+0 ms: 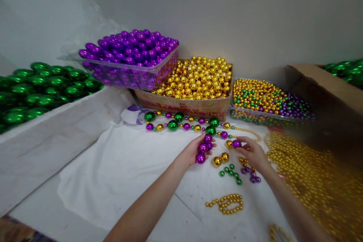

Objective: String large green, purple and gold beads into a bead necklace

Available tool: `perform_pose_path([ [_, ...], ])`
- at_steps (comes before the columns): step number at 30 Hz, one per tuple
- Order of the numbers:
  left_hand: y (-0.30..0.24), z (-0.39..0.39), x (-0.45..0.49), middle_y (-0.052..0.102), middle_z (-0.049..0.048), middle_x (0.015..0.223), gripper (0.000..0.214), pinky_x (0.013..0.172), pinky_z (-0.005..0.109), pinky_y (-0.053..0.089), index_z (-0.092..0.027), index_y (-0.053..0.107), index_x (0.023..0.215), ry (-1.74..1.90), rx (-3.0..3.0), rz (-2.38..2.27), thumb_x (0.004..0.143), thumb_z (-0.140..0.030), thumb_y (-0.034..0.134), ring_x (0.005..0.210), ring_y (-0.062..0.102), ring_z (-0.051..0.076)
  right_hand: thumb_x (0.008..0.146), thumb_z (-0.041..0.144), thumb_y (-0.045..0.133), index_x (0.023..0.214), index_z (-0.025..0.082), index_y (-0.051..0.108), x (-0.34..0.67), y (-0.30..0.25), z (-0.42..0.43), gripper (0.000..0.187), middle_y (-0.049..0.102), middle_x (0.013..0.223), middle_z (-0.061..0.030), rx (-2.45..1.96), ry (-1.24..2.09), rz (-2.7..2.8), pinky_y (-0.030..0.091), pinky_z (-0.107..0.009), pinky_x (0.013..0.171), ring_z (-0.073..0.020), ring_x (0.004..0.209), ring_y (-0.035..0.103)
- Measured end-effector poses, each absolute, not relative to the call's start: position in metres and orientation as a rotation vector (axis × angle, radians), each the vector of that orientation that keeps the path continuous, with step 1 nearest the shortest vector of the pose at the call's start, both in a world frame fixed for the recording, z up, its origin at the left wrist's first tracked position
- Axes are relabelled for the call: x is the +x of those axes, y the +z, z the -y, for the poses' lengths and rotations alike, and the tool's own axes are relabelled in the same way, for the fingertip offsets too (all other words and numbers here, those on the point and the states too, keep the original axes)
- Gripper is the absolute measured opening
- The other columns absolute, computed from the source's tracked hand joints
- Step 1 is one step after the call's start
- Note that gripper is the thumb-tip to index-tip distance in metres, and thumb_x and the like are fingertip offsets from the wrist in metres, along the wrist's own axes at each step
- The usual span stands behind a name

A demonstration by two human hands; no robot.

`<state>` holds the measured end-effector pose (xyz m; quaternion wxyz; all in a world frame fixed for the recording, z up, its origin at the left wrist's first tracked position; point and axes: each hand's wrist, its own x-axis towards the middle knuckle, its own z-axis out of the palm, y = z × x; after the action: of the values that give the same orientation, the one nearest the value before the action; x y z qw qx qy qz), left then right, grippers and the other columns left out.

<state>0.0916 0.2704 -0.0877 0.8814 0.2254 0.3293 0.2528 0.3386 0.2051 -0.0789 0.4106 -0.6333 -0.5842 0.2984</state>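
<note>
My left hand point(195, 148) is curled around several large purple balls point(203, 148), held just above the white cloth point(119, 170). My right hand point(252, 152) pinches one purple ball point(236, 143) beside a gold ball point(229, 144). A strung garland of green, purple and gold balls point(181, 121) lies just beyond both hands. Between and below the hands lie two loose gold balls point(221, 159), small green beads point(231, 173), small purple beads point(252, 176) and a short gold bead strand point(227, 203).
At the back stand a clear tray of purple balls point(133, 51), a cardboard box of gold balls point(195, 77) and a tray of mixed small beads point(269, 100). Green balls point(39, 89) fill a bin at left. A heap of gold bead strands point(314, 181) and a cardboard box point(320, 83) lie right.
</note>
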Motion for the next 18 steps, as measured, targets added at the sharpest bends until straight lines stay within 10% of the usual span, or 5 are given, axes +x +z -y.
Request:
perform_pose_path([
  [18,-0.077,-0.268,0.086,0.069,0.0132,0.097,0.048,0.036,0.018,0.041,-0.015,0.06,0.1,0.52,0.435,-0.729,0.083,-0.059,0.05,0.052,0.063,0.014,0.072,0.025,0.061,0.108,0.025,0.065,0.305,-0.089,-0.22,0.036,0.068,0.103,-0.0034,-1.525,0.767,1.564,0.048,-0.036,0.076,-0.0201,0.08,0.062],
])
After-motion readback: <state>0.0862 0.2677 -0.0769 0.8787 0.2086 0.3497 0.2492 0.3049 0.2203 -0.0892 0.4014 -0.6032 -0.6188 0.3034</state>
